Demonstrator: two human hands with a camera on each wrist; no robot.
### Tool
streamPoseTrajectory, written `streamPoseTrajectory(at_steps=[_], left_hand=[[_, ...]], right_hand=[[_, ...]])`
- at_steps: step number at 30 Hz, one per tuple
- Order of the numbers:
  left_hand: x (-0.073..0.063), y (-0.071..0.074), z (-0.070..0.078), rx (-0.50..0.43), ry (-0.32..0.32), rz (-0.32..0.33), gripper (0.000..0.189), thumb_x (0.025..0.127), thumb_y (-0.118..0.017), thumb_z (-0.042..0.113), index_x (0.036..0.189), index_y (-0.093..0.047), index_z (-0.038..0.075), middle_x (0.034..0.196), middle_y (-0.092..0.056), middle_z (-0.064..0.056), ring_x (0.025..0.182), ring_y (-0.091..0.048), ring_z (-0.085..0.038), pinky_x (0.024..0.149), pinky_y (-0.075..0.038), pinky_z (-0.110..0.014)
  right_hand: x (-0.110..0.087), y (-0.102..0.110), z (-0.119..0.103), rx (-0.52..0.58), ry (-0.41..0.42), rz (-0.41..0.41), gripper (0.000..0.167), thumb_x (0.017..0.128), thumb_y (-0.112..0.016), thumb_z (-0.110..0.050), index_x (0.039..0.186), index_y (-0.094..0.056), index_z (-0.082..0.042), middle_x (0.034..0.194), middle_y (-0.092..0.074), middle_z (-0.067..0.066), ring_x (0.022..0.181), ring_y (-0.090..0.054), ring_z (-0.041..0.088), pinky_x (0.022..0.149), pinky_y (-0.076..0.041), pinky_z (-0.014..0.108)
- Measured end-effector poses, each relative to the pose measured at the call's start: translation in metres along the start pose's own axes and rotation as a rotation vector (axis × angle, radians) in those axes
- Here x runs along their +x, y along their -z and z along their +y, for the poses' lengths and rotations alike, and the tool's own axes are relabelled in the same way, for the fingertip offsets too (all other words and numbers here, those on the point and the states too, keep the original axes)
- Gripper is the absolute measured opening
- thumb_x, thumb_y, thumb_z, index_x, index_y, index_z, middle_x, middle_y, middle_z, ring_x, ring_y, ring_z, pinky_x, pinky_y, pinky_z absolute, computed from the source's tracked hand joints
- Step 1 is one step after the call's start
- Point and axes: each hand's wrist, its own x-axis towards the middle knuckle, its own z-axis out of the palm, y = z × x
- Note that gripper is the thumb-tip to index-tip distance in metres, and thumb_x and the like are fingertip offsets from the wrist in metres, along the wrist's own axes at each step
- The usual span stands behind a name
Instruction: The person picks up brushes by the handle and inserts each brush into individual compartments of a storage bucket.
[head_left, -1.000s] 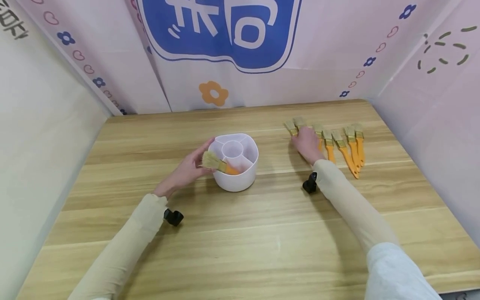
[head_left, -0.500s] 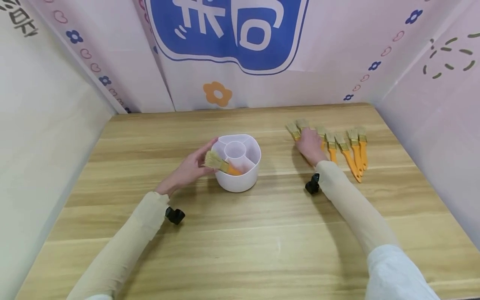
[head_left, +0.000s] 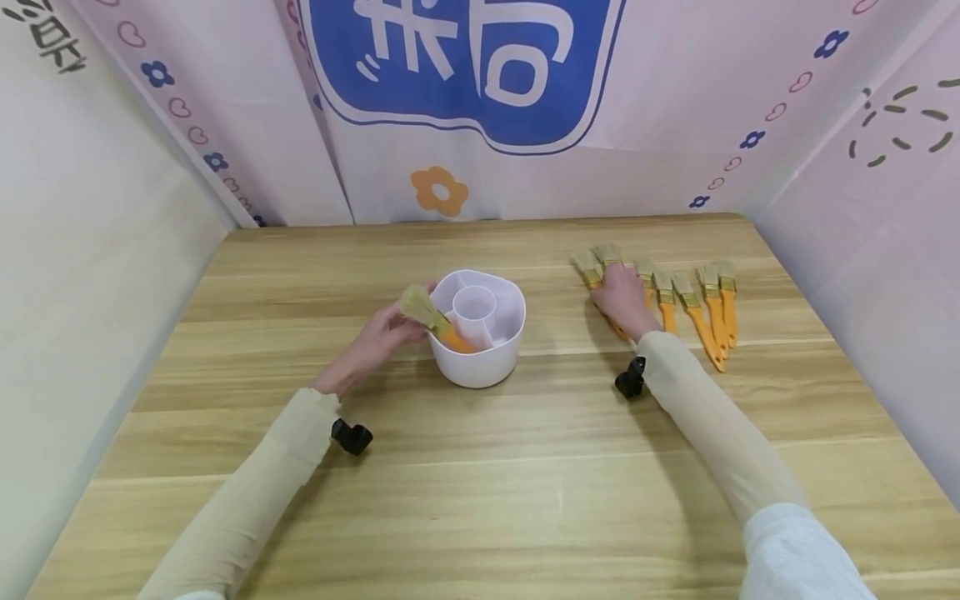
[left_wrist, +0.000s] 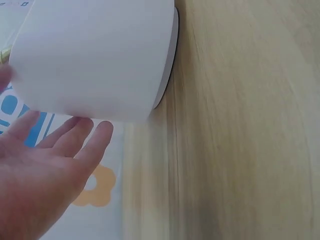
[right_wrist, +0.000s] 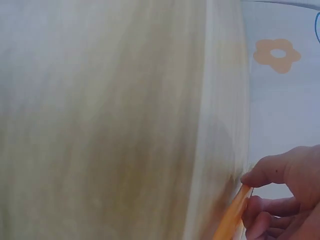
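Note:
In the head view my left hand touches the left side of a round white organizer with a cup in its middle and dividers around it. The left wrist view has the fingers nearly straight, fingertips against its smooth wall. One paintbrush leans inside, pale bristles poking out over the left rim, orange handle down in a compartment. Over to the right, my right hand pinches an orange paintbrush handle between thumb and fingers. Two brush heads, a left one and another, show just beyond that hand.
More orange-handled paintbrushes lie fanned on the wooden table, right of my right hand. A printed sheet stands along the table's back edge, with pale walls at both sides. Each wrist carries a small black camera.
The organizer has turned a little clockwise under my left hand, and the leaning brush's bristles have swung upward. My right hand stays at the brushes. The head view has shifted slightly.

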Motion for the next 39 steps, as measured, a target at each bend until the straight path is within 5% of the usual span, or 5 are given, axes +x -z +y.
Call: streamPoseTrajectory(at_steps=[10, 21, 25, 31, 39], left_hand=[[0.001, -0.011, 0.003, -0.060, 0.048, 0.175, 0.044, 0.102, -0.034, 0.017, 0.142, -0.038, -0.003, 0.142, -0.043, -0.024, 0.107, -0.056, 0.001, 0.099, -0.050, -0.036], [-0.002, -0.013, -0.001, 0.026, -0.042, 0.093, 0.056, 0.094, -0.047, 0.011, 0.146, -0.031, 0.001, 0.149, -0.037, -0.020, 0.128, -0.043, -0.025, 0.096, -0.048, -0.020], [-0.002, -0.014, -0.001, 0.018, -0.046, 0.088, 0.058, 0.092, -0.052, 0.009, 0.146, -0.031, 0.002, 0.147, -0.039, -0.021, 0.128, -0.042, -0.033, 0.091, -0.047, -0.014], [-0.002, -0.013, -0.002, 0.036, -0.041, 0.097, 0.058, 0.091, -0.053, 0.009, 0.145, -0.033, 0.001, 0.143, -0.042, -0.023, 0.123, -0.046, -0.031, 0.090, -0.048, -0.013], [-0.001, -0.013, -0.002, 0.038, -0.031, 0.100, 0.059, 0.091, -0.054, 0.011, 0.145, -0.034, 0.003, 0.144, -0.042, -0.022, 0.124, -0.046, -0.030, 0.090, -0.048, -0.014]], right_hand=[[-0.006, 0.002, -0.006, 0.060, 0.015, 0.046, 0.039, 0.079, -0.053, -0.004, 0.056, -0.023, -0.014, 0.055, -0.016, -0.004, 0.050, -0.016, 0.012, 0.046, -0.017, 0.024], [-0.009, 0.009, -0.006, 0.103, -0.028, 0.040, 0.038, 0.085, -0.055, -0.009, 0.057, -0.030, -0.014, 0.049, -0.025, -0.004, 0.044, -0.023, 0.010, 0.042, -0.020, 0.021], [-0.012, 0.012, -0.007, 0.134, -0.046, 0.035, 0.023, 0.086, -0.056, -0.010, 0.065, -0.049, -0.004, 0.053, -0.040, 0.003, 0.047, -0.032, 0.013, 0.044, -0.026, 0.023], [-0.015, 0.018, -0.009, 0.196, -0.106, 0.017, 0.042, 0.087, -0.059, -0.016, 0.122, -0.055, 0.009, 0.114, -0.063, 0.026, 0.089, -0.063, 0.032, 0.080, -0.056, 0.040], [-0.020, 0.025, -0.018, 0.281, -0.035, 0.128, 0.035, 0.084, -0.054, -0.014, 0.113, -0.061, 0.004, 0.095, -0.066, 0.017, 0.075, -0.058, 0.022, 0.066, -0.050, 0.030]])
